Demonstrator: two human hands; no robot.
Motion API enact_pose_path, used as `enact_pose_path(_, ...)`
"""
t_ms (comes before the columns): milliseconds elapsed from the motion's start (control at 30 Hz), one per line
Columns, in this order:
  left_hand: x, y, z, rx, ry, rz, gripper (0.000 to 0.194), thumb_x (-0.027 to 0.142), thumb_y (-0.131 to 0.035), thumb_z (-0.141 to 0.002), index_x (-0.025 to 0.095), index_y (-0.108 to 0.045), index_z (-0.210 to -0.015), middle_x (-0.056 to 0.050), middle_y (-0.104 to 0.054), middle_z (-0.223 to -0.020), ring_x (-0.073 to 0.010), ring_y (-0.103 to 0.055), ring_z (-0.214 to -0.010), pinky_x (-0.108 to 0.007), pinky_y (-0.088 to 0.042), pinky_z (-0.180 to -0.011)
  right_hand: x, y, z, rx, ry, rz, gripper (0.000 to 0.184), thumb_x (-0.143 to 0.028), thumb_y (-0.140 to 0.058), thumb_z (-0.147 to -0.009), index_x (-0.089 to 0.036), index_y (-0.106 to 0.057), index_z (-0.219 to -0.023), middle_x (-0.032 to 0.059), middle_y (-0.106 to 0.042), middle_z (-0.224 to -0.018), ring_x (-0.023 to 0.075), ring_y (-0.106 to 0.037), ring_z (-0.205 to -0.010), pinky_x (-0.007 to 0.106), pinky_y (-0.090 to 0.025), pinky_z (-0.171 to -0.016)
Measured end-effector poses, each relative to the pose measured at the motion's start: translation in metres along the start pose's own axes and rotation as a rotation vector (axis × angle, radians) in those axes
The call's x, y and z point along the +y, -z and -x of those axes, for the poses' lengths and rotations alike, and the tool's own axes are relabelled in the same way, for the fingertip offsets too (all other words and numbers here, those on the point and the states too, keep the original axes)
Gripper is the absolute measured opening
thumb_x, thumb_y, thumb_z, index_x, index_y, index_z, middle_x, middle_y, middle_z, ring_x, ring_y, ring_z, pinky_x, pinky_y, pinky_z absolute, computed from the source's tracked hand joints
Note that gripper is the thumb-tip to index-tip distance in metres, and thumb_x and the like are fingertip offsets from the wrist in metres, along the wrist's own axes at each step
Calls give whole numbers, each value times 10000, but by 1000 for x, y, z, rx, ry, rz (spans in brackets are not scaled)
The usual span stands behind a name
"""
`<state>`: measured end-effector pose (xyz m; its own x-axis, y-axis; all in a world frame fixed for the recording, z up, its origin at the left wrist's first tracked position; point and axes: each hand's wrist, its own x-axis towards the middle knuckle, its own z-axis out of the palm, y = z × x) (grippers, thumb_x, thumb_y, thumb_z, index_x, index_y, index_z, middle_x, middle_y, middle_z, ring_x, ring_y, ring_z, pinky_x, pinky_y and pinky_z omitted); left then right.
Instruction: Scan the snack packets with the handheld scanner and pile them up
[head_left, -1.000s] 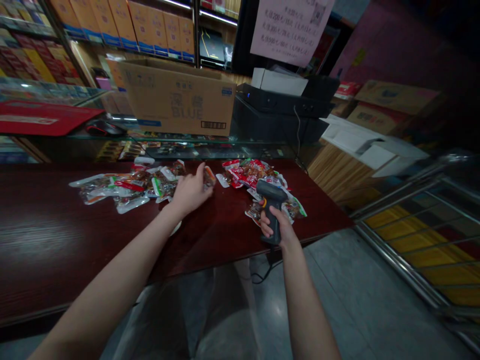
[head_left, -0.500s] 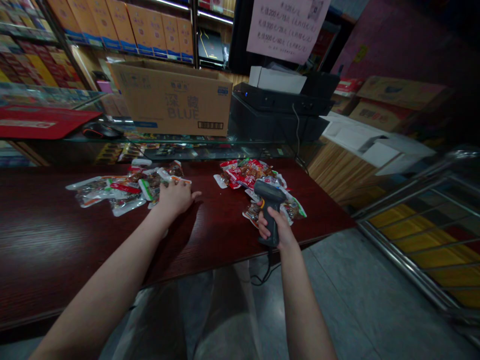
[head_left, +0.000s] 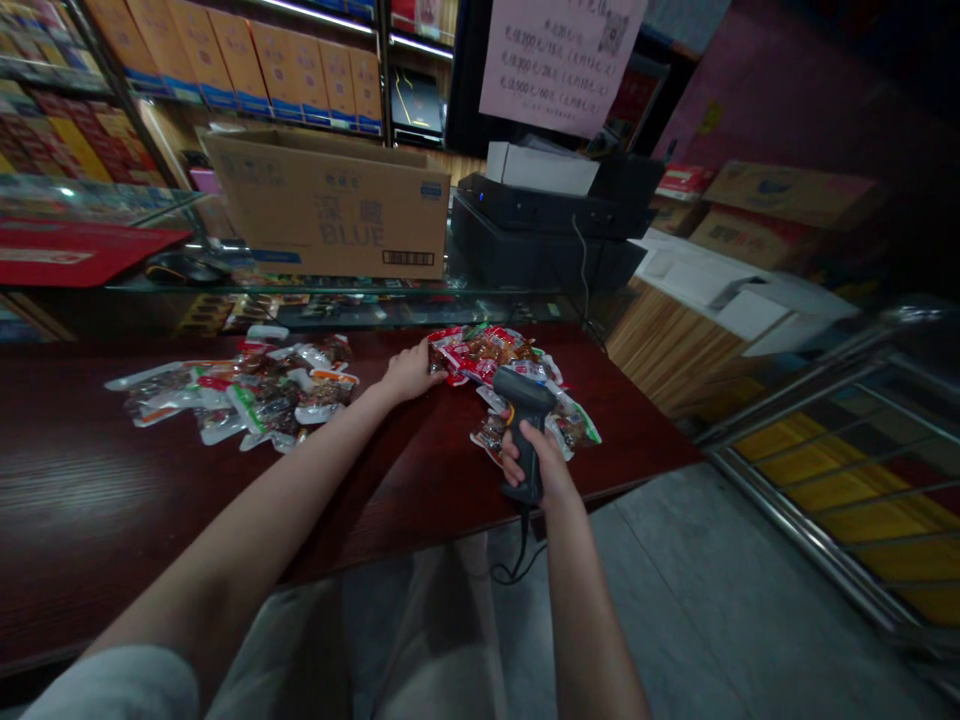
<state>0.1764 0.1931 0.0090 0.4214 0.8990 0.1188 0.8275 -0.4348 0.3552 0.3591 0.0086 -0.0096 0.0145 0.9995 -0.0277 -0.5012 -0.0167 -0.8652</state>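
Note:
My left hand [head_left: 409, 371] reaches over the dark red wooden counter [head_left: 97, 480], its fingertips against the left edge of a heap of red-and-clear snack packets [head_left: 491, 355]. Whether those fingers grip a packet, I cannot tell. My right hand [head_left: 538, 458] is closed around the handle of a black handheld barcode scanner [head_left: 525, 410], whose head is above the near side of that heap. A second, more spread-out heap of vacuum-sealed snack packets [head_left: 247, 400] lies to the left of my left forearm.
Behind the counter stand a glass display case [head_left: 337, 290], a cardboard box printed BLUE [head_left: 326, 205] and a black machine [head_left: 547, 230]. A scanner cable [head_left: 521, 560] hangs below the counter edge. A metal railing [head_left: 817, 500] runs along the right.
My left hand has moved right, from the left heap to the edge of the right heap. My right hand still holds the scanner, and the whole view has shifted slightly.

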Motion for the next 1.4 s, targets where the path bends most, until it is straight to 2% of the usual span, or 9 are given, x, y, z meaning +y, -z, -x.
enact_pose_path(133,3,-5,-1,34,96,-63,728,500,-663,-777,69,-472,-1331,-284,-548,-1277,-437,-510,-1228,-555,-405,-981,1,0,-1,19,8,-5,386,-457,-666,-809,-197,-518,-1051,-93,-501,-562,50,-377,-315,193,-369,-313)
enact_pose_path(300,-8,8,9,109,52,140,527,352,-724,-716,89,-580,-1149,-197,-605,-1173,-312,-625,-1076,-397,-484,-934,0,0,0,12,13,-11,367,-447,-663,-815,-200,-518,-1045,-91,-502,-562,52,-382,-318,194,-375,-318)
enact_pose_path(400,-14,24,21,127,20,215,423,314,-731,-687,129,-617,-1050,-150,-664,-1076,-294,-640,-1024,-395,-495,-927,0,-1,1,3,11,-11,352,-444,-657,-823,-203,-516,-1038,-89,-504,-562,50,-379,-321,186,-367,-317)
enact_pose_path(667,-11,61,69,325,-100,446,459,367,-653,-765,194,-532,-1174,-84,-655,-1177,-248,-631,-1058,-395,-474,-962,3,3,-2,-11,3,3,417,-476,-673,-795,-201,-516,-1066,-99,-499,-557,45,-370,-312,174,-333,-309)
enact_pose_path(833,-8,49,76,348,-156,671,486,345,-641,-777,173,-495,-1208,-94,-618,-1249,-223,-580,-1158,-378,-416,-1056,3,0,-2,-17,3,18,434,-476,-691,-778,-192,-533,-1066,-99,-500,-551,47,-373,-307,177,-325,-297)
enact_pose_path(1000,-9,30,80,260,-173,738,521,355,-626,-800,183,-471,-1267,-101,-583,-1325,-236,-538,-1246,-395,-366,-1111,3,-17,-3,-6,28,59,423,-459,-687,-789,-195,-533,-1081,-100,-501,-557,46,-380,-314,175,-334,-304)
enact_pose_path(1100,-14,25,82,208,-174,745,476,369,-605,-823,177,-476,-1240,-104,-608,-1262,-239,-562,-1209,-411,-379,-1098,4,-34,-8,-41,35,66,405,-454,-682,-797,-201,-529,-1075,-100,-504,-562,46,-393,-320,173,-344,-310)
enact_pose_path(1200,-19,22,82,257,-174,774,476,335,-599,-827,184,-424,-1244,-119,-553,-1306,-227,-537,-1241,-393,-381,-1097,5,-47,-14,-96,23,83,370,-439,-681,-797,-202,-527,-1036,-97,-513,-568,47,-405,-321,176,-358,-313)
enact_pose_path(1400,-25,18,81,288,-241,706,323,304,-595,-829,200,-428,-1085,-69,-584,-1120,-187,-596,-1053,-344,-454,-979,9,-48,-22,-134,-19,16,391,-465,-672,-786,-200,-521,-1030,-107,-502,-555,39,-371,-312,165,-324,-301)
